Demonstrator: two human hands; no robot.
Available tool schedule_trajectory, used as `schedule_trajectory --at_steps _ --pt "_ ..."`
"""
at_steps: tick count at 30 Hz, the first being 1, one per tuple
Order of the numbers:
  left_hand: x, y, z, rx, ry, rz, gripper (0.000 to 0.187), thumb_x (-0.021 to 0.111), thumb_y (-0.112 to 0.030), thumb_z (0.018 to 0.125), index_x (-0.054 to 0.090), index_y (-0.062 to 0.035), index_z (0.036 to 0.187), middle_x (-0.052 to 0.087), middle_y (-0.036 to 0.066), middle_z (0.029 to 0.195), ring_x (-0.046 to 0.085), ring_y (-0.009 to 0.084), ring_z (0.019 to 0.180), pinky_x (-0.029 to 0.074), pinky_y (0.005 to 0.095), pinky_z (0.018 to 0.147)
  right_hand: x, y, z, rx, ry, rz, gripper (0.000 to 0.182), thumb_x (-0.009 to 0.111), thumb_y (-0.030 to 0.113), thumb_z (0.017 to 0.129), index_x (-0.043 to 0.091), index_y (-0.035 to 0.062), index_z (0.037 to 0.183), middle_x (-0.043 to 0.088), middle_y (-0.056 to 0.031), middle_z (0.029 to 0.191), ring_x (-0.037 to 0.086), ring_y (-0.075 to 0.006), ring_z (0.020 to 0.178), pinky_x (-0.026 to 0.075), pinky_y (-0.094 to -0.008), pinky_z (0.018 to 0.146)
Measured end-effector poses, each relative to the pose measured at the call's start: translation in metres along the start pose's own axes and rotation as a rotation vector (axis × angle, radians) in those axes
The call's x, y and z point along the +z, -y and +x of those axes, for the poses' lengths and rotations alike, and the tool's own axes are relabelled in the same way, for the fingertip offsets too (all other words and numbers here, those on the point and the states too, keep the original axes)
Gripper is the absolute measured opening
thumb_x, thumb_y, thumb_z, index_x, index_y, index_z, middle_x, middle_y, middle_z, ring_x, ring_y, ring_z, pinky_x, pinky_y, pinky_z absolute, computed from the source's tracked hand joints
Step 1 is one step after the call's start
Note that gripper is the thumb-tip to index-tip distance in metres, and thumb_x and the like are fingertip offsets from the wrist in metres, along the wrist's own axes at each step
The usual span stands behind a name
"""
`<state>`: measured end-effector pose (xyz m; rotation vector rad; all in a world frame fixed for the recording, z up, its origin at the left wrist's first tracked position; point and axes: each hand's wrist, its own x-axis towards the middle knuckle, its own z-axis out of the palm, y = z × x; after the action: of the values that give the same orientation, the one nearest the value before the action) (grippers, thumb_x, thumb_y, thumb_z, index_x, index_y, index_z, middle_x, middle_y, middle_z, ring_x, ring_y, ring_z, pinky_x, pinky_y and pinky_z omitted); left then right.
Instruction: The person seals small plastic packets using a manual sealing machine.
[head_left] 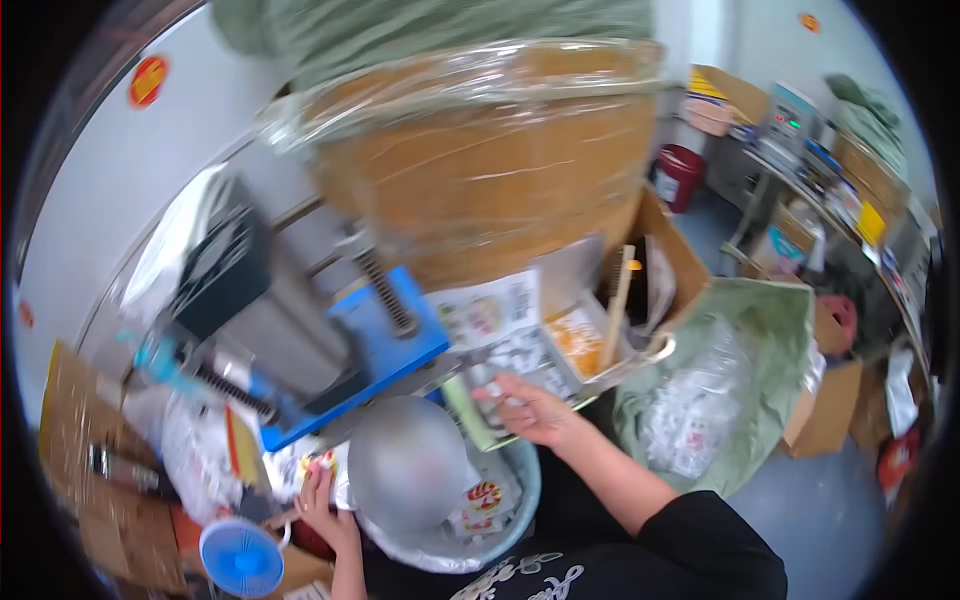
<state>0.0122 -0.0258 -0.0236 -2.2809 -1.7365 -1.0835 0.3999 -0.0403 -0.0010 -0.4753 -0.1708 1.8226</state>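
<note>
My right hand [532, 410] is closed on a small whitish piece, over the green-edged tray [462, 412] of small pale pieces. At the lower left, my left hand [322, 508] has its fingers around or against a small red and yellow item [318, 465]; the image is too blurred to tell its grip. A round, greyish translucent disc [407, 465] stands between the hands. Below it sits a light blue basin [528, 490] lined with plastic, with printed packets inside.
A blue-based machine [395, 345] with springs stands at the left, beside a small blue fan [242, 558]. Ahead is a large wrapped carton [490, 170]. A box of orange bits [575, 345] and a green sack [780, 330] lie at the right.
</note>
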Motion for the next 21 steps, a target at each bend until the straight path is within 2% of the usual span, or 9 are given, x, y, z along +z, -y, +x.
schedule_trajectory --at_steps 2,3,4,7,10,15,17,19,21 --pt "-0.011 -0.003 0.011 -0.073 -0.15 -0.144 0.016 0.062 -0.011 0.083 0.071 -0.0041 0.095 0.069 0.013 0.099 0.062 0.0303 0.098 0.04 0.0413 0.09 0.009 -0.004 -0.005 -0.061 0.034 -0.136 0.017 0.06 0.024 0.095 0.056 0.0117 0.105 0.065 -0.0139 0.109 0.038 -0.0018 0.046 0.03 -0.0133 0.038" --pt "-0.028 -0.019 0.019 -0.079 -0.129 -0.151 0.013 0.065 -0.006 0.084 0.069 0.0024 0.093 0.069 0.018 0.095 0.062 0.0343 0.091 0.043 0.0419 0.087 0.013 -0.005 -0.006 -0.09 0.058 -0.2 0.013 0.061 0.023 0.094 0.056 0.0132 0.101 0.065 -0.0161 0.112 0.039 -0.002 0.045 0.031 -0.014 0.039" --pt "-0.036 -0.024 0.019 -0.073 -0.122 -0.167 0.012 0.065 -0.005 0.084 0.068 0.0035 0.092 0.069 0.016 0.091 0.063 0.0299 0.085 0.046 0.0371 0.081 0.022 -0.006 -0.012 -0.111 0.02 -0.287 0.014 0.06 0.024 0.095 0.057 0.0122 0.103 0.066 -0.0163 0.112 0.039 -0.0024 0.044 0.031 -0.0147 0.039" --pt "-0.05 -0.071 0.007 -0.401 0.002 -0.672 0.008 0.071 -0.001 0.08 0.068 0.0044 0.086 0.065 0.006 0.079 0.056 0.0097 0.074 0.043 0.0249 0.066 0.042 -0.022 -0.01 -0.154 -0.02 -0.509 0.017 0.057 0.023 0.096 0.057 0.0092 0.105 0.067 -0.0167 0.109 0.041 -0.0037 0.043 0.031 -0.0164 0.038" --pt "-0.022 -0.095 -0.018 -0.534 0.169 -0.845 0.01 0.074 -0.004 0.079 0.069 0.0037 0.083 0.063 0.001 0.075 0.049 0.0043 0.066 0.037 0.0215 0.056 0.064 -0.043 -0.013 -0.197 -0.02 -0.741 0.018 0.053 0.021 0.098 0.057 0.0054 0.106 0.067 -0.0175 0.108 0.041 -0.0052 0.042 0.032 -0.0178 0.038" --pt "0.007 -0.107 -0.05 -0.586 0.282 -0.913 0.013 0.074 -0.009 0.081 0.07 0.0021 0.086 0.064 0.005 0.076 0.053 0.0082 0.066 0.041 0.0243 0.059 0.082 -0.089 -0.009 -0.145 0.121 -0.979 0.016 0.052 0.016 0.098 0.058 0.002 0.101 0.068 -0.015 0.106 0.046 -0.0057 0.044 0.036 -0.0198 0.039" --pt "0.015 -0.1 -0.063 -0.537 0.274 -0.908 0.015 0.073 -0.012 0.082 0.07 0.002 0.086 0.064 0.006 0.075 0.054 0.0092 0.066 0.043 0.0254 0.06 0.065 -0.093 -0.007 -0.096 0.16 -1.007 0.016 0.053 0.014 0.097 0.058 0.0024 0.107 0.069 -0.0098 0.104 0.047 -0.0067 0.043 0.039 -0.0213 0.041" --pt "0.013 -0.089 -0.065 -0.442 0.369 -0.891 0.015 0.072 -0.01 0.083 0.068 0.0037 0.081 0.057 0.002 0.066 0.048 0.0067 0.062 0.037 0.0239 0.055 0.058 -0.09 -0.008 0.151 0.148 -1.434 0.02 0.055 0.015 0.095 0.058 0.0037 0.112 0.069 -0.0077 0.101 0.047 -0.0063 0.044 0.04 -0.0211 0.041" --pt "0.011 -0.087 -0.063 -0.465 0.483 -0.892 0.017 0.071 -0.014 0.085 0.07 0.0025 0.081 0.063 0.002 0.072 0.053 0.0065 0.065 0.041 0.0241 0.058 0.057 -0.089 -0.01 0.133 0.197 -1.436 0.026 0.057 0.015 0.094 0.057 0.0061 0.119 0.068 -0.0065 0.099 0.047 -0.0061 0.044 0.04 -0.0208 0.041"
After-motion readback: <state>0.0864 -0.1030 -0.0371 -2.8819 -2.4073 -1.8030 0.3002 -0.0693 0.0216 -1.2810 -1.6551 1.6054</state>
